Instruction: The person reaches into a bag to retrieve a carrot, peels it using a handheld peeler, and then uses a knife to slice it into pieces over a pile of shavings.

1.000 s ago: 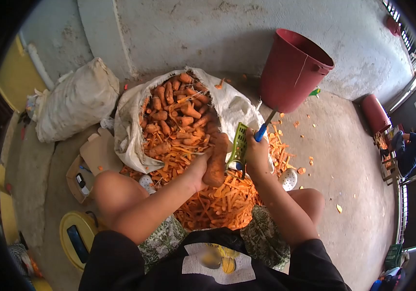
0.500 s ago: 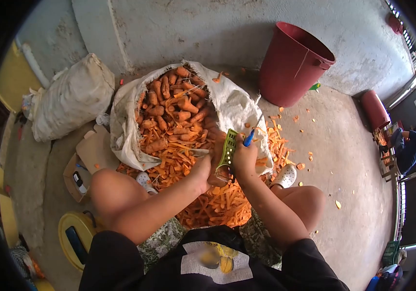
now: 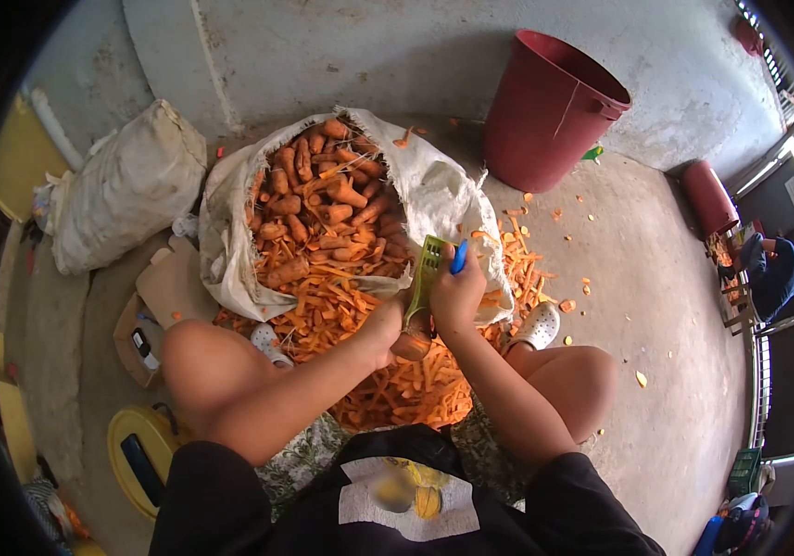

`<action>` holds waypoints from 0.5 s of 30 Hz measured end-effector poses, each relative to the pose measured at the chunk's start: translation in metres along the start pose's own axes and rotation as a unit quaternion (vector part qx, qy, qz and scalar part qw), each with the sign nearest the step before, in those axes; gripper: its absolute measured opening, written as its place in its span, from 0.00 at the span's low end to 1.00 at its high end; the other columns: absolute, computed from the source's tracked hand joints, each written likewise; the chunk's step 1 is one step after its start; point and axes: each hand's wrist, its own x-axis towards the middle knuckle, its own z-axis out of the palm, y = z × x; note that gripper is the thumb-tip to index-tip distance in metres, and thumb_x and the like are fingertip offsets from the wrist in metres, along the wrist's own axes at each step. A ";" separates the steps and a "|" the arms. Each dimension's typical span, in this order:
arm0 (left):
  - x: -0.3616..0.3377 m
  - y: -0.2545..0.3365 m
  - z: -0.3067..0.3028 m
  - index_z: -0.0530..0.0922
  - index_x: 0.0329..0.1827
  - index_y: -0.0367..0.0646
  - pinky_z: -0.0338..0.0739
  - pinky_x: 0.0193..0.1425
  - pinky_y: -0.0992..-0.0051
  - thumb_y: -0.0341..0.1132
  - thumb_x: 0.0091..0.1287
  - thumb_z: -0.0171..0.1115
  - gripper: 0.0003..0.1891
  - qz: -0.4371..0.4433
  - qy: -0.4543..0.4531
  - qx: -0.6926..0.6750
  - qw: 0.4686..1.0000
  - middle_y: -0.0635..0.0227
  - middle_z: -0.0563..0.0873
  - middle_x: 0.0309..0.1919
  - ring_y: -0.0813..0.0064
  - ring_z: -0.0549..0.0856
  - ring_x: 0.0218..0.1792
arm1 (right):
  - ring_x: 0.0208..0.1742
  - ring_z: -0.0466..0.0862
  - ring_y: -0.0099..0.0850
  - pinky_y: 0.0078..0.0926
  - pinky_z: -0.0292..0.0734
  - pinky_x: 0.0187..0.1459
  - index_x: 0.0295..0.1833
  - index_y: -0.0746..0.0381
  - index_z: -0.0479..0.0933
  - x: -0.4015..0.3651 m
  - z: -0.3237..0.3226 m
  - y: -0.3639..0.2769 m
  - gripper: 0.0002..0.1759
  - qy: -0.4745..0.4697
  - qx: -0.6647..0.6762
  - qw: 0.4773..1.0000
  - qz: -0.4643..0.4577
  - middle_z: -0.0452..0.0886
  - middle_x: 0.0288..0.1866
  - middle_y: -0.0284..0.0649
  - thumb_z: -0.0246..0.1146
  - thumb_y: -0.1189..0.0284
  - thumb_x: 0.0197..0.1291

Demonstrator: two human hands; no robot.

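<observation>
My left hand [image 3: 382, 326] grips a thick carrot [image 3: 412, 343] upright over a heap of orange peelings [image 3: 406, 382] between my knees. My right hand [image 3: 457, 295] holds a green peeler with a blue handle [image 3: 428, 269] pressed against the carrot's upper part, so most of the carrot is hidden behind the peeler and fingers. Just beyond my hands lies an open white sack [image 3: 443, 199] full of unpeeled carrots [image 3: 323, 208].
A dark red bucket [image 3: 554, 116] stands at the back right by the wall. A filled closed sack [image 3: 124, 190] lies at left, with a cardboard box [image 3: 161, 296] and a yellow stool [image 3: 138, 449] nearer me. Another person [image 3: 772, 278] sits far right. Peelings scatter across the concrete floor.
My right hand has drawn the peeler down along the carrot toward me, from its top end to its lower part. The carrot now sits lower, mostly hidden by the hands.
</observation>
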 end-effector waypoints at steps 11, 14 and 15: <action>-0.045 0.006 0.037 0.69 0.44 0.42 0.78 0.34 0.74 0.48 0.70 0.35 0.19 -0.094 -0.066 0.293 0.949 0.62 0.79 0.36 0.74 0.81 0.32 | 0.23 0.75 0.38 0.36 0.66 0.26 0.31 0.66 0.72 0.091 -0.033 0.069 0.18 0.216 -0.090 0.970 0.062 0.74 0.20 0.46 0.50 0.61 0.62; -0.045 0.002 0.036 0.68 0.46 0.42 0.78 0.34 0.73 0.48 0.69 0.36 0.19 -0.092 -0.019 0.230 0.969 0.62 0.78 0.38 0.75 0.81 0.34 | 0.20 0.71 0.30 0.31 0.65 0.26 0.28 0.69 0.72 0.106 -0.049 0.076 0.17 0.227 0.005 0.960 0.166 0.75 0.20 0.41 0.51 0.65 0.61; -0.033 0.000 0.020 0.66 0.48 0.41 0.79 0.35 0.72 0.48 0.69 0.37 0.19 -0.077 -0.045 0.177 0.980 0.62 0.78 0.39 0.75 0.81 0.35 | 0.20 0.71 0.30 0.31 0.65 0.26 0.28 0.69 0.72 0.102 -0.049 0.069 0.17 0.226 0.006 0.960 0.167 0.75 0.20 0.41 0.51 0.65 0.61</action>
